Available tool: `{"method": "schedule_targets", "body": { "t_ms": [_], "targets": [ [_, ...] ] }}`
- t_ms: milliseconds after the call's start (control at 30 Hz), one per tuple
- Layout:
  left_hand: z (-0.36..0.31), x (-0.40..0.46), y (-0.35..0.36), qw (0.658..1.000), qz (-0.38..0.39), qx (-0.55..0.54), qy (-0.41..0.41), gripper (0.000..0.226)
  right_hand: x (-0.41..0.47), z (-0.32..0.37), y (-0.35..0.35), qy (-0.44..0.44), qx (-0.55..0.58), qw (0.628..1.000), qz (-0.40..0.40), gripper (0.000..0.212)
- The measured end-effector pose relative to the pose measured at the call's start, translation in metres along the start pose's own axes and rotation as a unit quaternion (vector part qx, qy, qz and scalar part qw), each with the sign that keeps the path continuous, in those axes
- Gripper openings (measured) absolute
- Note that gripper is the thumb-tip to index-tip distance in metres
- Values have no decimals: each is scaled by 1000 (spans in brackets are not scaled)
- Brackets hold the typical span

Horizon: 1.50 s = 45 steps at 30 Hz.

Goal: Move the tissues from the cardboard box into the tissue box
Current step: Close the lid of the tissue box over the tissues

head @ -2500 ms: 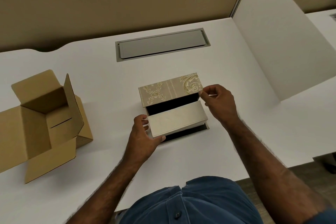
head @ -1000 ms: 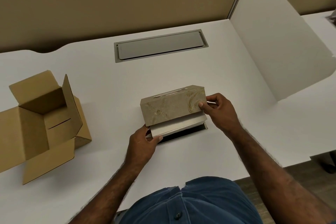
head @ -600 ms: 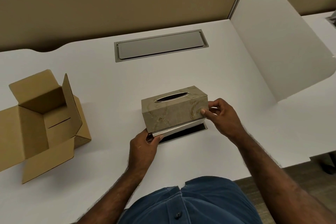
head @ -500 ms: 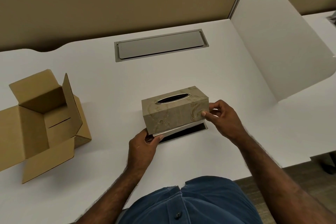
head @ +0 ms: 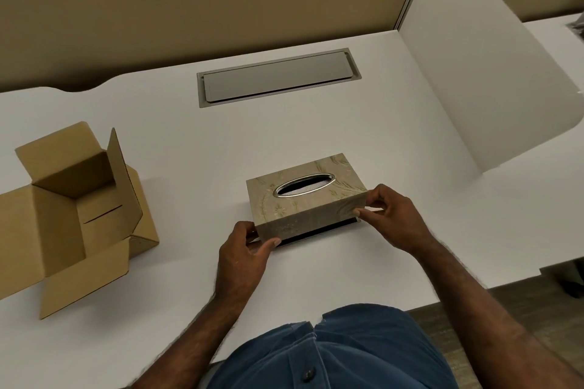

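Two hands hold the tissue box (head: 303,199) near the middle of the white tabletop (head: 363,129). One, the left hand (head: 243,257), grips the near left corner of the box, with the thumb on the front face and the fingers around the left end. The right hand (head: 390,219) pinches the right end of the box between thumb and fingers. The hands are well apart, one at each end, and both are closed on the box. The box has a beige patterned cover with an oval metal-rimmed opening (head: 305,185) on top, and something white shows inside the opening. Under the front edge of the cover a thin dark gap is visible, so the cover is not fully down on its base. The cardboard box (head: 79,211) stands well apart on the left side of the tabletop, with its flaps open. Behind the tissue box, a grey cable hatch (head: 278,77) is set into the tabletop. A white divider panel (head: 483,73) stands on the right.
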State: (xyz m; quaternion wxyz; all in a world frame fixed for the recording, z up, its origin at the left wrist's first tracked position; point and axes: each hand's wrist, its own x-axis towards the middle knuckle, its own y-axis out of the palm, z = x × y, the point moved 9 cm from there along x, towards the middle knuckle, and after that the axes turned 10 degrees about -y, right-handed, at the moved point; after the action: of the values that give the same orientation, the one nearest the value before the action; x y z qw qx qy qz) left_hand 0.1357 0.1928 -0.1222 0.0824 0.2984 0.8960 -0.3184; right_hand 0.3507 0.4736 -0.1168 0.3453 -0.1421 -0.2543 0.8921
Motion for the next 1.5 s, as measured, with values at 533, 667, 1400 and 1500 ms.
{"method": "schedule_targets", "body": {
  "t_ms": [533,667,1400,1500],
  "targets": [
    [16,-2,11,999,10,36,19,32,-8,-2,10,-1,-91,995,42,41],
    [16,-1,12,999,9,41,15,30,-5,17,12,-40,-44,997,50,93],
    [-14,21,5,997,29,-49,48,72,13,54,24,-87,-118,989,-9,71],
    [-17,29,3,998,22,-54,41,88,22,58,25,-80,-127,989,-8,71]
  ]
}}
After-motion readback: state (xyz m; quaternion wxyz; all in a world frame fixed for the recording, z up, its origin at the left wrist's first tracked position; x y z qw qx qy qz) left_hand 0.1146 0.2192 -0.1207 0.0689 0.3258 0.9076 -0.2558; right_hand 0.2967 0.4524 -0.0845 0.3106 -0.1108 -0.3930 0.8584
